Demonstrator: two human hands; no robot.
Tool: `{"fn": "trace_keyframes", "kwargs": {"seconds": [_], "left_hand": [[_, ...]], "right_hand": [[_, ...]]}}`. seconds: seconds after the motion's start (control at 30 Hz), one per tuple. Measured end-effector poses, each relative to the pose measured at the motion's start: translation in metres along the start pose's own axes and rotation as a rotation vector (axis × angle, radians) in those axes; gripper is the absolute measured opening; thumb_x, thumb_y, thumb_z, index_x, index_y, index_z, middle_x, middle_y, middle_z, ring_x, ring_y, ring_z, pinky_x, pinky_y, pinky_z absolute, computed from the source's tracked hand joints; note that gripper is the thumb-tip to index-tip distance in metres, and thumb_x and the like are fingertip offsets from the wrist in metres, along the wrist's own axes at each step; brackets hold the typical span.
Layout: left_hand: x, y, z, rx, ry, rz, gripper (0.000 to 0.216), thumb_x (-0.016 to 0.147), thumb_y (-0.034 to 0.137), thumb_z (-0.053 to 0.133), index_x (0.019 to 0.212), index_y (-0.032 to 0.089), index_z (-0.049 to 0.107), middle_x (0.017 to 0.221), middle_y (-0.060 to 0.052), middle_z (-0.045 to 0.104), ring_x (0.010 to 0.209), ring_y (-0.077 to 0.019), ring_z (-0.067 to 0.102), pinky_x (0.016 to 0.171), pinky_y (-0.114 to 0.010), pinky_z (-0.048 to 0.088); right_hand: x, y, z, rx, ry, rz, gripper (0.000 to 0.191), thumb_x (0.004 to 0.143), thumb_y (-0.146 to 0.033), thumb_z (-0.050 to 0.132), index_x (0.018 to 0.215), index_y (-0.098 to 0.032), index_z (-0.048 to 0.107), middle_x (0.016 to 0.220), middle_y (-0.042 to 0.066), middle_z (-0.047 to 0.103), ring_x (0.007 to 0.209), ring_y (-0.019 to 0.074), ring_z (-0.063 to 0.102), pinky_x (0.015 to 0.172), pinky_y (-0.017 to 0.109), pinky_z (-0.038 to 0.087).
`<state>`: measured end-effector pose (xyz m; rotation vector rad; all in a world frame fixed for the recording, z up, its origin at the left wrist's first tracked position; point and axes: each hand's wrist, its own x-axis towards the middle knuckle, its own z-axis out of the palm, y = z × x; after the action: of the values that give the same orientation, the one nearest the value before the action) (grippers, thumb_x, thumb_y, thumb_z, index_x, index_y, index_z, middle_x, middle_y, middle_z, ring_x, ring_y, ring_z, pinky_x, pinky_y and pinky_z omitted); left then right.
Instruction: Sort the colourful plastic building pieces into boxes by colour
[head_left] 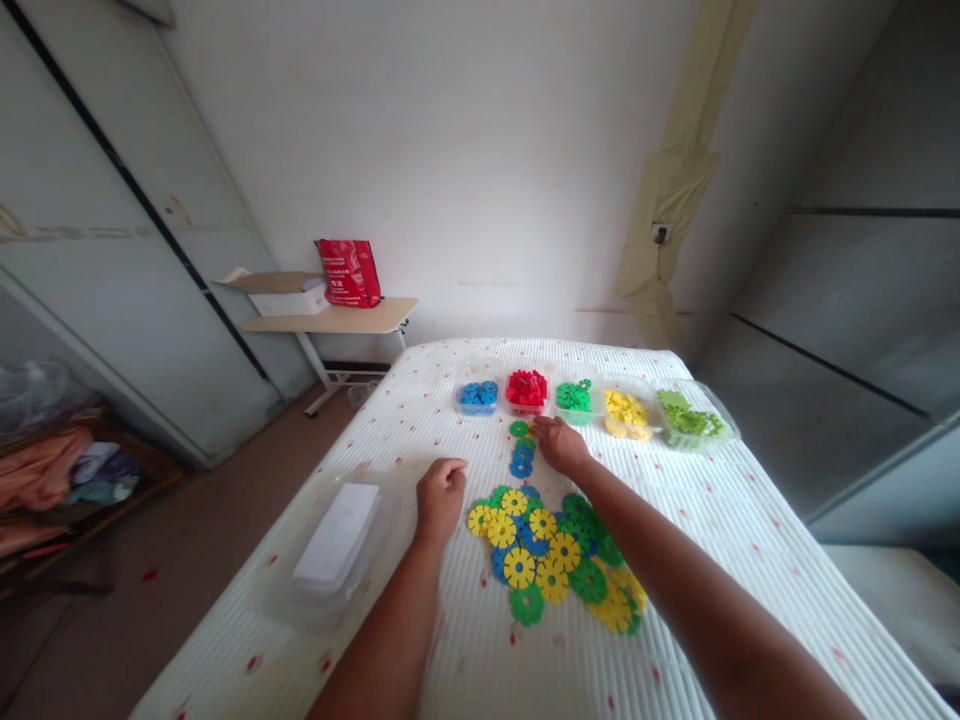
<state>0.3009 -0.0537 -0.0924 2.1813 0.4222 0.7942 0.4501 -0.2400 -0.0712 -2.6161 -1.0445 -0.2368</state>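
Note:
My right hand point(559, 445) reaches over the table with its fingertips pinched on a yellow notched disc point(531, 431), mostly hidden by the fingers. Just left of it lies a green notched disc point(518, 429), and blue discs point(522, 462) continue the short row toward me. My left hand point(441, 495) rests on the cloth in a loose fist, left of the pile, with nothing visible in it. In front of me spreads a loose, overlapping pile of yellow, green and blue notched discs point(552, 580); my right forearm hides part of its right side.
Clear tubs line the far side: blue pieces point(478, 396), red pieces point(527, 390), green pieces point(574, 397), yellow pieces point(627, 413), light-green pieces point(691, 418). A clear container with a white block point(337, 537) sits left. Beyond stands a side table point(375, 315) with a red bag point(350, 273).

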Motion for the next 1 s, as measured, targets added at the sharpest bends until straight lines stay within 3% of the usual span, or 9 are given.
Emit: {"fn": "trace_keyframes", "kwargs": {"seconds": [0.2,0.43,0.67,0.87,1.0], "left_hand": [[0.000,-0.001,0.000,-0.002,-0.016,-0.006,0.021,0.072,0.014,0.045,0.078,0.018,0.066,0.081,-0.002,0.068,0.078,-0.0141,0.063,0.075,-0.025,0.049],[0.001,0.001,0.001,0.008,-0.017,-0.009,0.021,0.071,0.013,0.047,0.077,0.018,0.066,0.080,-0.003,0.068,0.077,-0.0145,0.063,0.073,-0.026,0.049],[0.001,-0.001,0.003,0.000,-0.004,-0.003,0.020,0.071,0.012,0.047,0.076,0.017,0.066,0.079,-0.002,0.068,0.075,-0.0137,0.062,0.072,-0.025,0.048],[0.001,-0.006,0.005,-0.022,0.016,0.022,0.021,0.070,0.010,0.048,0.075,0.017,0.067,0.078,-0.003,0.068,0.074,-0.0135,0.062,0.071,-0.025,0.048],[0.001,-0.007,0.005,-0.026,0.018,0.027,0.021,0.070,0.010,0.048,0.075,0.017,0.066,0.078,-0.002,0.068,0.074,-0.0133,0.062,0.071,-0.025,0.048]], "right_hand": [[-0.010,0.006,0.001,-0.058,-0.038,-0.062,0.029,0.082,-0.009,0.040,0.087,-0.019,0.067,0.096,0.009,0.066,0.088,0.0202,0.056,0.084,0.031,0.044],[-0.021,0.014,-0.011,-0.084,-0.045,-0.025,0.032,0.078,-0.006,0.041,0.096,-0.017,0.064,0.103,0.008,0.064,0.095,0.0199,0.056,0.084,0.029,0.044],[-0.011,-0.003,-0.009,-0.079,-0.051,0.035,0.037,0.081,-0.010,0.036,0.111,-0.016,0.057,0.110,0.009,0.061,0.098,0.0180,0.057,0.082,0.026,0.044],[0.006,-0.022,-0.004,-0.083,-0.117,-0.007,0.042,0.085,-0.028,0.043,0.127,-0.024,0.048,0.130,0.004,0.052,0.111,0.0170,0.052,0.086,0.025,0.043],[0.017,-0.031,0.001,-0.112,-0.151,0.028,0.043,0.085,-0.033,0.046,0.126,-0.022,0.049,0.128,0.008,0.054,0.110,0.0210,0.053,0.082,0.029,0.045]]}}
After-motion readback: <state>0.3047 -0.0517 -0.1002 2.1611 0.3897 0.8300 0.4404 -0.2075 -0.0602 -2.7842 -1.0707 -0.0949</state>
